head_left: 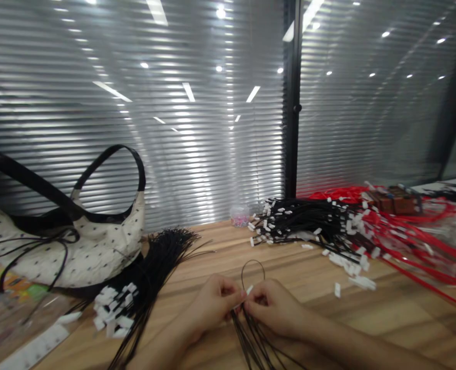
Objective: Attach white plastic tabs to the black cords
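Observation:
My left hand (222, 298) and my right hand (272, 307) meet over the wooden table, both with thumb and fingers pinched together. Between them they hold thin black cords (247, 334). One cord rises above the fingertips in a round loop (253, 261), while several strands hang down below toward me. A small white tag (249, 289) shows at the fingertips, partly covered by the fingers. Which fingers grip the tag and which only the cord, I cannot tell.
On the left lie a black cord bundle (162, 257), white tags (114, 311) and a white spotted bag (97, 252). To the right are tagged black cords (308, 218), red cords (405, 231) and loose white tags (361, 282). A small clear tub (240, 216) stands by the blinds.

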Demonstrator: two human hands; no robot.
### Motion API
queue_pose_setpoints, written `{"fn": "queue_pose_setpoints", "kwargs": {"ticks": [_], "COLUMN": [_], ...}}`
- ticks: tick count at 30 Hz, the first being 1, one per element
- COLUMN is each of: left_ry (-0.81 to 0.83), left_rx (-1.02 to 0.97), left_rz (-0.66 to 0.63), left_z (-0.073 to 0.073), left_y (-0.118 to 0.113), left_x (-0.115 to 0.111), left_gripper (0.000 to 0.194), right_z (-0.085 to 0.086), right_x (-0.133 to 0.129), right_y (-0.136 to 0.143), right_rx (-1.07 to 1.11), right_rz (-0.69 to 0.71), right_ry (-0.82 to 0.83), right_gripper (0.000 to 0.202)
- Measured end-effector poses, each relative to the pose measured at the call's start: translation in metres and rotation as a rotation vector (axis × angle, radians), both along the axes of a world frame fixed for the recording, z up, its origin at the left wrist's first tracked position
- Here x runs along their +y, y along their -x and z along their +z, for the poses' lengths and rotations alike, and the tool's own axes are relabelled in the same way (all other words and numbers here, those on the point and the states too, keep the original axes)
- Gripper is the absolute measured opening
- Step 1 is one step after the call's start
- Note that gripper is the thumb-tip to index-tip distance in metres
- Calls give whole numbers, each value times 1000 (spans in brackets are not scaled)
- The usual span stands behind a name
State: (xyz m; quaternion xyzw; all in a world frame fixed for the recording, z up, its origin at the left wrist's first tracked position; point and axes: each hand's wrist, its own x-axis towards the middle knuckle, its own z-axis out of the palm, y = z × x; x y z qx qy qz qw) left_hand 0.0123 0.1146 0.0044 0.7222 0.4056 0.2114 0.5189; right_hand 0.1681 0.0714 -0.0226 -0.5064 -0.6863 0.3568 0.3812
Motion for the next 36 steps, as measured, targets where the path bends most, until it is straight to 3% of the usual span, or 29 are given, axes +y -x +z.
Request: {"fn": "queue_pose_setpoints", "kwargs": {"ticks": [8, 11, 13, 16, 19, 21, 24, 29, 32, 36], "left_ry": [0, -1, 4, 18, 37, 35, 19, 2, -39, -84], "left_rx": [-4, 9, 23, 25, 29, 38, 39, 61, 62, 95], "left_rz": [-12, -12, -3, 7, 0, -1, 14, 55, 40, 1], "left_z": [-1, 3, 4, 3, 2, 2, 3, 6, 8, 11], "left_y": [1, 2, 2, 3, 3, 3, 1, -1, 0, 0], "left_x": [0, -1, -2, -1, 0, 0, 0, 0, 1, 2], "left_gripper": [40, 39, 39, 40, 40, 40, 41, 45, 47, 47], "right_z": [8, 30, 52, 84, 104, 106, 92, 65, 71, 87], "right_x": [-4, -4, -3, -5, -9, -10, -3, 18, 19, 9], "right_y": [-12, -34, -55, -90, -116, -126, -133, -137, -134, -121], "right_rx": [-88, -92, 26, 218, 478, 606, 716, 870, 798, 494], "right_rz": [80, 262, 347, 288, 288, 320, 351, 215, 139, -66], "right_ry": [19, 136, 233, 258, 257, 264, 293, 270, 179, 173], "right_gripper": [10, 26, 29, 7, 7, 7, 11, 22, 26, 16]}}
